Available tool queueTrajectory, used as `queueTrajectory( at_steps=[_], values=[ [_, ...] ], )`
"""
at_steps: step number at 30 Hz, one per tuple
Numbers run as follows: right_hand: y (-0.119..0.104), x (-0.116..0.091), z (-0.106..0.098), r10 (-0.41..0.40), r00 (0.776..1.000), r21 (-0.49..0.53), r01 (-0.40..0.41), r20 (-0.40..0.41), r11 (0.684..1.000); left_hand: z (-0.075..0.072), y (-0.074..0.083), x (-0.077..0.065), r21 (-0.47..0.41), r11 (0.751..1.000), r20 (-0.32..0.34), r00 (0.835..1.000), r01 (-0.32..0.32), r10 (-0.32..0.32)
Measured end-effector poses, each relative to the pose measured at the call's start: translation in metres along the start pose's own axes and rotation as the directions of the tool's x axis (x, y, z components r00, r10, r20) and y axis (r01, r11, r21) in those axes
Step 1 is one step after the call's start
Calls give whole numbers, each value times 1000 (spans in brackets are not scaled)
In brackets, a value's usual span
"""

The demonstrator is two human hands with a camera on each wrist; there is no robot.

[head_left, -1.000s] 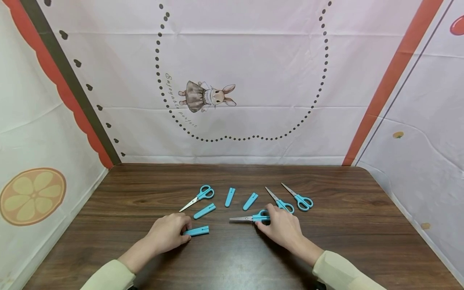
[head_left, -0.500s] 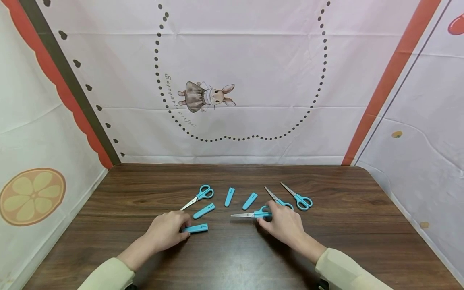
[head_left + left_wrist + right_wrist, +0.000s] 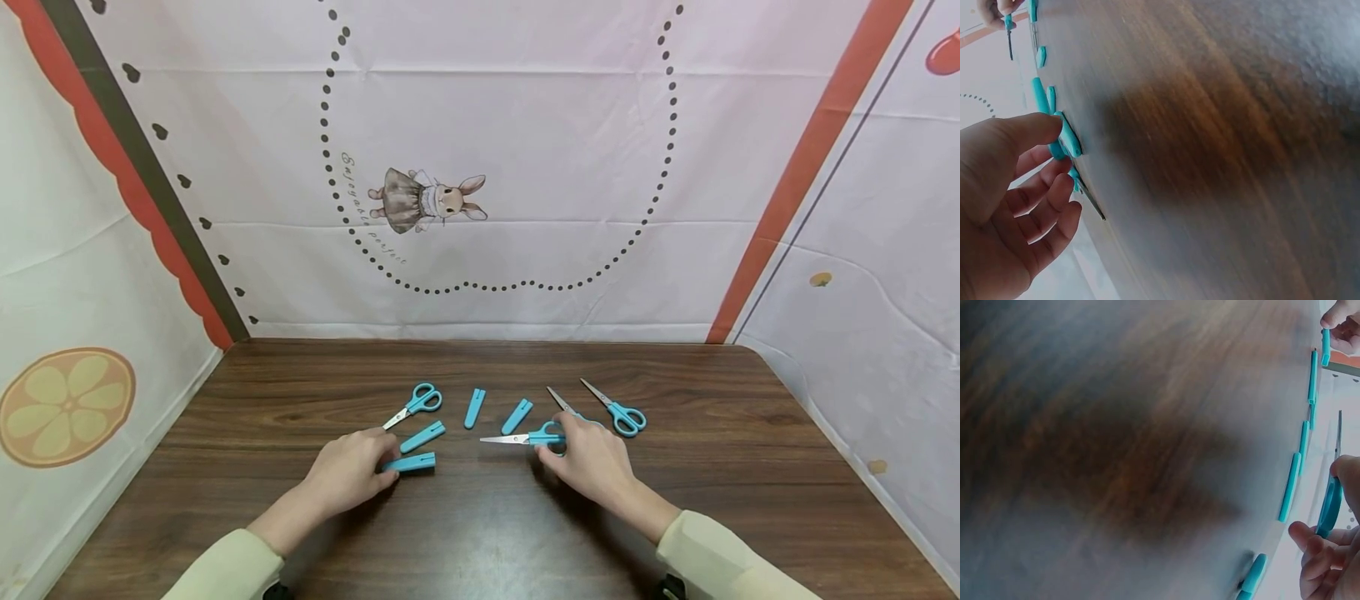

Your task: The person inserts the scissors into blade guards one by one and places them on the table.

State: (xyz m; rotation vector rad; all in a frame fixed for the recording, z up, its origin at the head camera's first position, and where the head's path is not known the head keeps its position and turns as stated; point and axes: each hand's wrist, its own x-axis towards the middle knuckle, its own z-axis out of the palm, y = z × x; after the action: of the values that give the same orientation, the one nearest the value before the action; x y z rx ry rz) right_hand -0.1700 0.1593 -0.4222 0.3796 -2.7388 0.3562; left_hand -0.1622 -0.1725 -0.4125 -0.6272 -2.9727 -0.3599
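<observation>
My left hand (image 3: 347, 471) pinches a light-blue scissors cover (image 3: 415, 462) between thumb and fingers, its slotted end pointing right. A pair of scissors (image 3: 542, 437) with blue handles is held by my right hand (image 3: 596, 462), blades shut and pointing left toward the cover. Both held things are lifted off the table, as the right wrist view shows with the scissors (image 3: 1330, 503) and cover (image 3: 1325, 349). A gap separates blade tip and cover. Just beyond the left hand lies another cover (image 3: 423, 437). The right hand partly hides scissors (image 3: 567, 405) lying behind it.
On the brown wooden table (image 3: 480, 533) lie two more covers, a left one (image 3: 475, 408) and a right one (image 3: 517, 417). Uncovered scissors (image 3: 422, 398) lie at the left, others (image 3: 627, 418) at the right. A printed cloth (image 3: 525, 125) hangs behind the table.
Both hands have risen slightly, carrying the cover and the scissors up in the head view. The scissors have moved a little to the right. Other covers and scissors stay put.
</observation>
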Motion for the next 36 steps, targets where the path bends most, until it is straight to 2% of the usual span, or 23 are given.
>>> queueTrajectory(
  at_steps=[13, 19, 31, 36],
  values=[
    [3, 1, -3, -2, 1000, -26, 2, -5, 1000, 3, -3, 3, -1, 999, -100, 994, -40, 40],
    [3, 1, -5, -16, 999, -24, 15, -33, 1000, 4, -4, 6, 6, 999, -135, 989, -54, 54],
    [7, 1, -7, -16, 999, -42, 15, -42, 999, 9, -4, 14, -12, 998, -191, 980, -65, 62],
    [8, 0, -8, -12, 999, -36, 10, -37, 999, 11, -5, 15, -11, 998, -193, 979, -61, 58]
  ],
)
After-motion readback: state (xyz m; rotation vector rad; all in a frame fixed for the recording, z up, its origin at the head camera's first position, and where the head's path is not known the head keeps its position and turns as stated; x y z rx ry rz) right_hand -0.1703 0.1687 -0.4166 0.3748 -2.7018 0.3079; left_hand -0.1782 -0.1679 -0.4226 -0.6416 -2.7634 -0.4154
